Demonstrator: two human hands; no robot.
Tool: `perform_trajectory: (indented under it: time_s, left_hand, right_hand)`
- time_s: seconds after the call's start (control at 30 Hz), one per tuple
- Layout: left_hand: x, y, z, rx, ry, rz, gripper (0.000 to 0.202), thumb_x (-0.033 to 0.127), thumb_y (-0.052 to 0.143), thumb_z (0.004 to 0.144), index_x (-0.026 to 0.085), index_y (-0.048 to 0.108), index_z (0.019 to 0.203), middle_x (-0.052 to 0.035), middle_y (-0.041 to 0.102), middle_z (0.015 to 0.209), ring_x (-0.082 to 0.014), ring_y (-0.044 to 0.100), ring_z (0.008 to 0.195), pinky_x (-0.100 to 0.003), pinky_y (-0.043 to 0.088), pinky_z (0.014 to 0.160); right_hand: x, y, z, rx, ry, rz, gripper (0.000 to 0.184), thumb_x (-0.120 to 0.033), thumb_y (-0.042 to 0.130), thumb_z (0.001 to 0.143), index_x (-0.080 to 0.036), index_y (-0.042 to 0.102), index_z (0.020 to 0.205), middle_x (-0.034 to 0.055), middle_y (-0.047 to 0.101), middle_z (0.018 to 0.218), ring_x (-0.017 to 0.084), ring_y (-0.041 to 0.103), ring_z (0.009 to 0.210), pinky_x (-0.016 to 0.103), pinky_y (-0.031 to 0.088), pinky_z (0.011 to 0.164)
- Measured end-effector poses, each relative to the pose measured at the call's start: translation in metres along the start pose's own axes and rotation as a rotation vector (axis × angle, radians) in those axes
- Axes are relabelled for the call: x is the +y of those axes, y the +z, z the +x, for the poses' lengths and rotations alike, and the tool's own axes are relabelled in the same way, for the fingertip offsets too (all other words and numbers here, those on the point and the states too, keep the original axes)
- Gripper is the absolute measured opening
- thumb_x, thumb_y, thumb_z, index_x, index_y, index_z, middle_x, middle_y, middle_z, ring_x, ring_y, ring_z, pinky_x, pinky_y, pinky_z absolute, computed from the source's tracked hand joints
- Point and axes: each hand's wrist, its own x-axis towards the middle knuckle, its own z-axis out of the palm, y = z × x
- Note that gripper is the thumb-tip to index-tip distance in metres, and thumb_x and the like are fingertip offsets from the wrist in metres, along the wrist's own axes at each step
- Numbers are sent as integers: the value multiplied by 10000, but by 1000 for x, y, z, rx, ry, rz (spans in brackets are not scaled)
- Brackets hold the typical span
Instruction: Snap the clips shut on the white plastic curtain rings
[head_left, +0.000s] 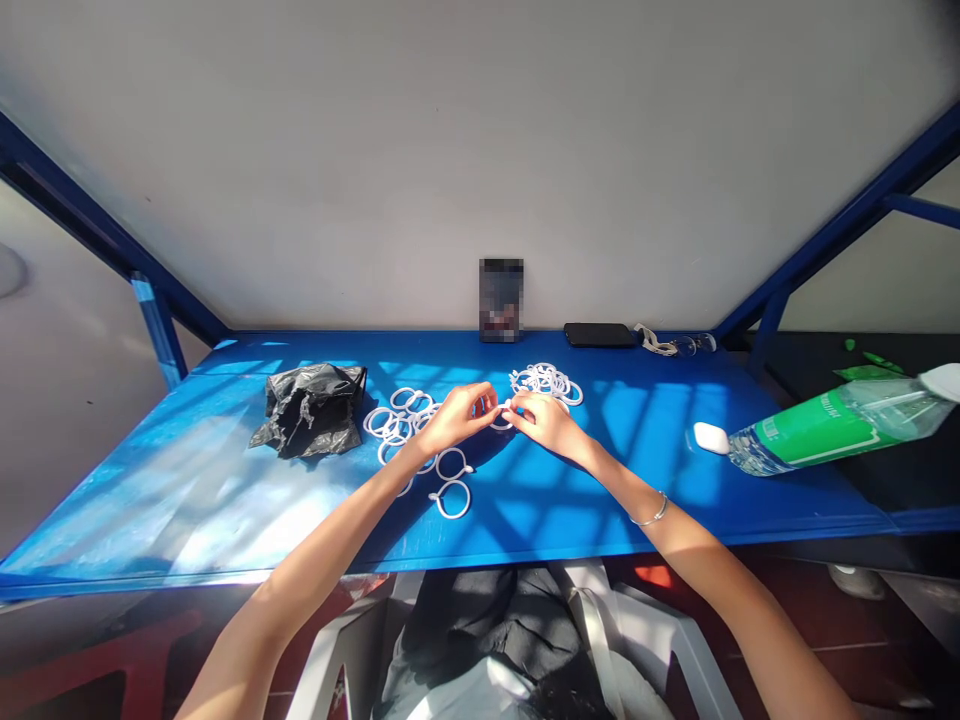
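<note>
Both my hands meet over the middle of the blue table (517, 530). My left hand (459, 416) is closed, thumb and fingers pinching one side of a white plastic curtain ring (501, 427). From the other side my right hand (546, 422) pinches the same ring near its small knob; fingertips cover part of it. Left of my left hand lies a loose spread of white curtain rings (390, 424), with a single ring (453, 514) closest to the table's front. Just beyond my right hand is another heap of white rings (546, 378), partly overlapped by that hand.
A crumpled black plastic bag (311, 410) sits at the left. Along the wall are a propped dark screen (501, 300), a black phone (598, 335) and glasses (686, 346). A white case (711, 438) and a large green-labelled bottle (832, 425) occupy the right side.
</note>
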Motion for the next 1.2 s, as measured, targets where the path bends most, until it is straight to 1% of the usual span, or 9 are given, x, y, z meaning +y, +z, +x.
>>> perform_trajectory:
  time_s: [0.07,0.17,0.27,0.33,0.47,0.57,0.7,1.03,1.2]
  left_hand:
    - [2,2,1,-29,-37,-121,332,482,585,868,153,557,831,-6,604,744,-102,506,615,-223,396,582]
    - [3,1,2,-149,-150,-370,468,596,653,796,154,536,894,-10,619,725,-102,507,572,-216,391,532]
    - [3,-1,2,-249,-233,-549,557,643,711,733,150,537,924,7,590,649,-79,441,498,-197,311,476]
    - [4,-1,2,-268,-254,-631,552,651,728,720,148,532,836,45,490,578,-54,356,473,-189,233,464]
    - [7,4,2,-292,-279,-732,631,681,734,693,170,376,600,80,279,534,-34,208,490,-205,120,483]
    - [7,9,2,-303,-240,-755,638,670,708,721,175,345,548,70,253,516,-47,186,504,-232,112,502]
    - [7,14,1,-294,-162,-830,584,588,674,792,174,354,533,57,238,517,-65,199,522,-266,135,525]
    - [14,18,0,-285,-123,-928,585,520,710,768,177,323,497,53,209,509,-69,178,514,-290,134,521]
    - [12,18,0,-244,-145,-973,603,524,707,745,187,276,491,57,219,493,-64,191,491,-275,170,515]
  right_hand:
    - [2,3,0,-30,22,77,314,-390,524,993,-183,650,794,31,637,733,174,584,677,299,457,675]
    - [4,2,1,-78,83,281,387,-501,533,963,-185,660,781,45,664,756,181,574,683,313,448,668]
    - [2,-1,3,-140,142,542,413,-589,590,889,-193,664,797,54,687,804,193,589,725,324,456,683]
    - [-1,-3,3,-203,183,703,416,-611,644,830,-199,639,769,40,664,774,180,572,710,311,447,663]
    - [-9,-5,2,-302,246,918,402,-584,681,779,-201,565,740,-34,502,645,113,403,572,264,345,555]
    - [-15,-4,0,-303,246,1026,372,-533,690,748,-201,523,721,-62,392,612,97,316,557,254,286,535]
    - [-19,0,0,-242,272,1225,346,-430,702,688,-212,448,601,-56,338,580,107,288,565,266,272,535]
    - [-16,13,2,-141,310,1292,423,-486,654,657,-252,346,486,-26,257,553,133,221,554,316,300,503]
    - [-19,8,1,-80,280,1192,474,-557,551,722,-256,256,505,-10,276,549,153,285,565,318,363,512]
